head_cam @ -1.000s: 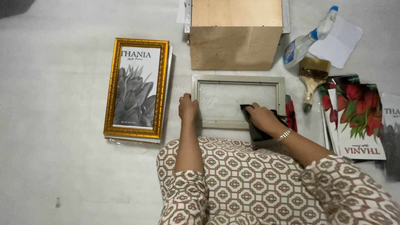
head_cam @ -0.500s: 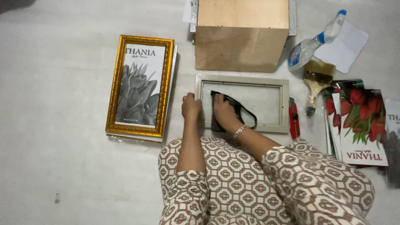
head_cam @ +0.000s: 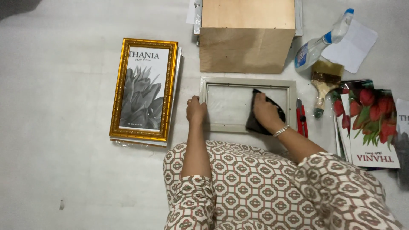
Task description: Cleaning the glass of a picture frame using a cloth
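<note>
Grey rectangular picture frame (head_cam: 248,104) lies lengthwise before you; your left hand (head_cam: 196,110) steadies its left edge, your right hand (head_cam: 266,113) presses a dark cloth (head_cam: 257,123) on its right half.

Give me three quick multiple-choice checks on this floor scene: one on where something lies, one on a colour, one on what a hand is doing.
1. Where does the gold frame lie, relative to the grey frame?
A. Left of it
B. Right of it
C. On top of it

2. What colour is the cloth?
A. White
B. Dark, near black
C. Yellow

3. What is the right hand doing?
A. Holding the spray bottle
B. Hanging free in the air
C. Pressing the cloth on the glass inside the grey frame

Answers: 1 A, the gold frame sits at image left, apart from the grey one. 2 B, it shows dark against the pale glass. 3 C, the right hand lies on the cloth, while the left hand rests on the frame's left edge.
</note>
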